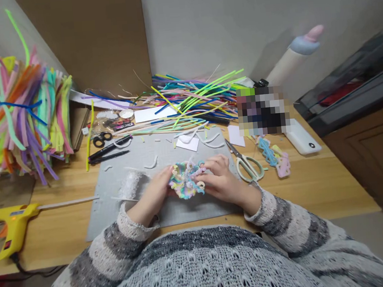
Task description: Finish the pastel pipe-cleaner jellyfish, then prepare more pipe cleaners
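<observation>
Head view: the pastel curled pipe-cleaner piece [186, 182] is over the grey mat [213, 208]. Our left hand [159, 184] closes on its left edge; our right hand [223, 181] is half-curled at its right-side curls, pinch unclear. We advise steady left support, light right fingertips.

- Knitted grey-and-white sweater [202, 272], its front a loose openwork mesh with small dark gaps
- Charcoal speckled band [199, 235] across that front
- Striped knit sleeves [105, 253], off-white alternating with flecked dark grey
- Pale, loose textured cuffs [257, 205]
</observation>
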Tool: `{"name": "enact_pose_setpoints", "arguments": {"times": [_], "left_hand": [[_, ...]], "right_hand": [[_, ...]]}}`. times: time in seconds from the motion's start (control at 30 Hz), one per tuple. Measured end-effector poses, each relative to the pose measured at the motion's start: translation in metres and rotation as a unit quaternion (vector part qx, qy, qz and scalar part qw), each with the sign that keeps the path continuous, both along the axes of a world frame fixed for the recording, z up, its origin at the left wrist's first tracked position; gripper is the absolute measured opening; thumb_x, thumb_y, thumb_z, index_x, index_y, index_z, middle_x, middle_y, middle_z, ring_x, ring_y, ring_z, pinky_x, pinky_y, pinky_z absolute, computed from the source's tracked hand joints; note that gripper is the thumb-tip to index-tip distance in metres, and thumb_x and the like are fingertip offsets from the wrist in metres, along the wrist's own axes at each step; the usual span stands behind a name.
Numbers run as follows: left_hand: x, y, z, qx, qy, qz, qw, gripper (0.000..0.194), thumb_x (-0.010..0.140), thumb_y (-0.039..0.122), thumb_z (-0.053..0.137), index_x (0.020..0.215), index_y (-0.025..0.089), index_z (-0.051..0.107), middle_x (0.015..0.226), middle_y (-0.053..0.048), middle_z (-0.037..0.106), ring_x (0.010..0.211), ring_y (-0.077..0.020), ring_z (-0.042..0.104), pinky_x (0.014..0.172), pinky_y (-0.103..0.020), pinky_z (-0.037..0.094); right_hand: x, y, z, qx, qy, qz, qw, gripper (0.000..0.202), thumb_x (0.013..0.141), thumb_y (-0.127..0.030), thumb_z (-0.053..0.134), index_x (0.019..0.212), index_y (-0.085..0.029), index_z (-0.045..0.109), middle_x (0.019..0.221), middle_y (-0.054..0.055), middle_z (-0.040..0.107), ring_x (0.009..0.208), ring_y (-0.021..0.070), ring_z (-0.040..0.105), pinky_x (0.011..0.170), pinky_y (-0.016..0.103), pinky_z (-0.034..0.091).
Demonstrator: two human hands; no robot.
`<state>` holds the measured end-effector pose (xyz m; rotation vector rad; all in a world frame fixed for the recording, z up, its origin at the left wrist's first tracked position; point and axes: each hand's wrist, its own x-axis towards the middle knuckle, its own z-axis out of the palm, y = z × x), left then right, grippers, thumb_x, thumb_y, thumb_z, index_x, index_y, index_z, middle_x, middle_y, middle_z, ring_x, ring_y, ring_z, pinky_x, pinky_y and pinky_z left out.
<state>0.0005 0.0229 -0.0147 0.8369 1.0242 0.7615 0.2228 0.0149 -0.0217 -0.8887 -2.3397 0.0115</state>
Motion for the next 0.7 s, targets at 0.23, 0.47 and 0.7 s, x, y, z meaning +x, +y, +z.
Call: {"name": "enact_pose_setpoints", "arguments": {"times": [0.23,0.47,0.7], "left_hand": [[0.005,0.003,-0.004,-0.044,-0.08,0.029,0.995,0.042,0.087,0.046,0.056,0.119,0.019,0.062,0.107,-0.009,0.069,0.081,-0.0208,0.064,0.06,-0.03,0.053],[0.002,0.005,0.002,-0.004,-0.137,0.046,0.989,0.036,0.087,0.037,0.062,0.117,0.019,0.059,0.112,-0.011,0.067,0.095,-0.0221,0.066,0.079,-0.034,0.055],[0.001,0.003,0.0,0.008,-0.124,0.049,0.991,0.057,0.084,0.031,0.066,0.137,0.027,0.042,0.124,-0.01,0.061,0.103,-0.0222,0.064,0.087,-0.035,0.052]], "right_hand": [[0.004,-0.007,0.006,-0.072,0.066,-0.018,0.995,0.028,0.086,-0.019,0.059,0.112,-0.028,0.055,0.119,0.007,0.052,0.11,0.0244,0.047,0.094,0.046,0.035],[-0.006,-0.004,-0.008,-0.503,0.429,-0.036,0.75,0.035,0.093,-0.039,0.049,0.127,-0.029,0.046,0.125,0.009,0.054,0.101,0.0193,0.061,0.086,0.042,0.055],[-0.012,0.001,-0.01,-0.631,0.502,-0.009,0.591,0.042,0.079,-0.037,0.07,0.118,-0.029,0.061,0.111,0.004,0.065,0.083,0.0143,0.063,0.073,0.031,0.059]]}}
